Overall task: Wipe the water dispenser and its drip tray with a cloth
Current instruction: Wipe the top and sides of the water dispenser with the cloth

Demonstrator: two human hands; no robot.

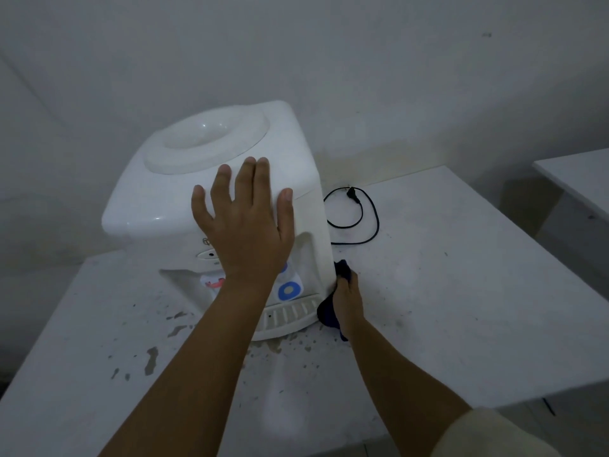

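Water dispenser: frame centre, on white surface; rigid smooth plastic, likely light and prone to sliding. Left hand flat, fingers spread, steadying the top front. Right hand closed around dark soft cloth, beside drip tray.

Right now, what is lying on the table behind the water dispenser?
Behind the water dispenser, a black power cord lies looped on the table, its plug unplugged near the wall. The dispenser's body covers where the cord joins it and the table directly behind.
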